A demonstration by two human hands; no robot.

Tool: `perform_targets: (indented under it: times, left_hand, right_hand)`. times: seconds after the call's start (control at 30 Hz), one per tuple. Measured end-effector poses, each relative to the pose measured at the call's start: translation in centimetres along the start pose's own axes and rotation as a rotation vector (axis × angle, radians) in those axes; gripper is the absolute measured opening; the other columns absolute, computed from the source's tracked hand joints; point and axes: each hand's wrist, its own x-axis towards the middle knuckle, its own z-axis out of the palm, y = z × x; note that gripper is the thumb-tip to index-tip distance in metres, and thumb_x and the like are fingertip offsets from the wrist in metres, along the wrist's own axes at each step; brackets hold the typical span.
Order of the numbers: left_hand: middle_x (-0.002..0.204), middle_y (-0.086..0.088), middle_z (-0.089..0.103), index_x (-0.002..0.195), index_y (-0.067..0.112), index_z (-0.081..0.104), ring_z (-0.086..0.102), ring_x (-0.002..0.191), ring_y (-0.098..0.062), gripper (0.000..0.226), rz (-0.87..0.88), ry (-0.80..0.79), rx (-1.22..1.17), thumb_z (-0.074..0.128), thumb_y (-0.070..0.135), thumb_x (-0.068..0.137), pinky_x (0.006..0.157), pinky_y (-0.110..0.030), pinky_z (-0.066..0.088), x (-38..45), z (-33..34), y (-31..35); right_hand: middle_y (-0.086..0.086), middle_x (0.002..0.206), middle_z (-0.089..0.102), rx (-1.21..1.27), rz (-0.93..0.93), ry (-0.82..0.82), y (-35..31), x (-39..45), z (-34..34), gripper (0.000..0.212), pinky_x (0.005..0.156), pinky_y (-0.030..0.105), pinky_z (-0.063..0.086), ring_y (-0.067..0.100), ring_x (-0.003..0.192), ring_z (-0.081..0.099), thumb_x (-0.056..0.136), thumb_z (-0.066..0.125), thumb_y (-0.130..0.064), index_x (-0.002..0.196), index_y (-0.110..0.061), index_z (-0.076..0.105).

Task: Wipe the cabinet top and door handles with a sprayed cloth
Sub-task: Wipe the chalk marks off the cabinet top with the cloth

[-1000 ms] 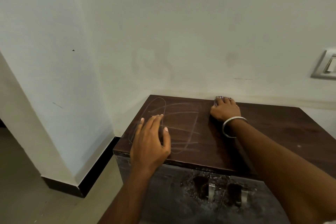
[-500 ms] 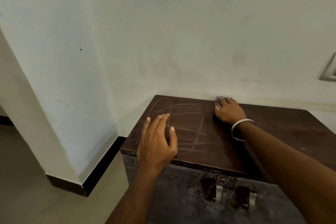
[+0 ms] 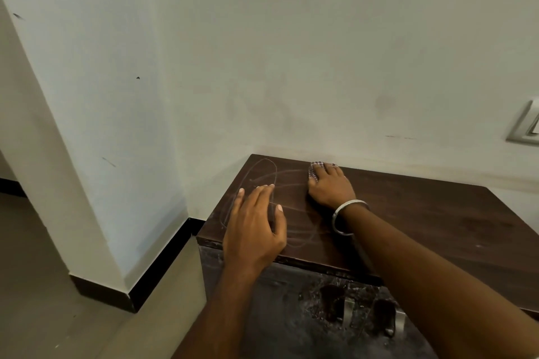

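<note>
A low cabinet with a dark brown top (image 3: pixel 423 221) stands against the wall. Pale scribble marks (image 3: pixel 262 172) cover its left part. My right hand (image 3: pixel 329 186) presses a small checked cloth (image 3: pixel 314 169) flat near the back edge; only the cloth's corner shows past my fingers. My left hand (image 3: pixel 253 227) rests flat near the front left corner, fingers spread, holding nothing. Two metal door handles (image 3: pixel 348 310) (image 3: pixel 398 323) sit on the worn front below.
White walls meet in a corner behind the cabinet, with a black skirting (image 3: pixel 163 259) along the floor. A switch plate (image 3: pixel 525 125) is on the wall at the right. A pillar (image 3: pixel 43 154) juts out on the left, with tiled floor below.
My right hand with the cloth has slid a little to the left along the back edge. My left hand has stayed in place. The view has shifted slightly.
</note>
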Motion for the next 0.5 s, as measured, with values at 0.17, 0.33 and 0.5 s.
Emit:
perform_targets:
  times: [0.17, 0.33, 0.5]
  left_hand:
    - [0.135, 0.000, 0.056, 0.134, 0.016, 0.051, 0.032, 0.128, -0.006, 0.049, -0.011, -0.016, 0.007, 0.040, 0.037, 0.091, 0.116, -0.028, 0.013, 0.0, 0.2, -0.1]
    - [0.137, 0.001, 0.054, 0.136, 0.017, 0.049, 0.038, 0.131, -0.011, 0.051, -0.018, -0.050, 0.026, 0.038, 0.039, 0.092, 0.119, -0.030, 0.014, 0.0, 0.2, 0.0]
    - [0.134, 0.001, 0.056, 0.134, 0.016, 0.051, 0.040, 0.128, -0.009, 0.049, -0.011, -0.039, 0.029, 0.038, 0.037, 0.092, 0.120, -0.034, 0.018, 0.1, 0.2, 0.0]
  right_hand:
    - [0.005, 0.163, 0.012, -0.013, 0.098, 0.019, 3.6, -0.7, -1.4, 0.058, 0.123, 0.042, 0.009, 0.023, 0.151, 0.007, 0.100, 0.026, -0.040, 0.155, -0.022, 0.020]
    - [0.006, 0.163, 0.012, -0.039, 0.171, 0.037, 3.9, -1.4, -1.6, 0.057, 0.123, 0.043, 0.008, 0.025, 0.151, 0.006, 0.100, 0.027, -0.038, 0.154, -0.022, 0.020]
    - [0.006, 0.163, 0.014, -0.030, 0.080, 0.049, 0.3, -2.7, -0.4, 0.057, 0.123, 0.043, 0.010, 0.026, 0.150, 0.007, 0.099, 0.028, -0.038, 0.154, -0.022, 0.022]
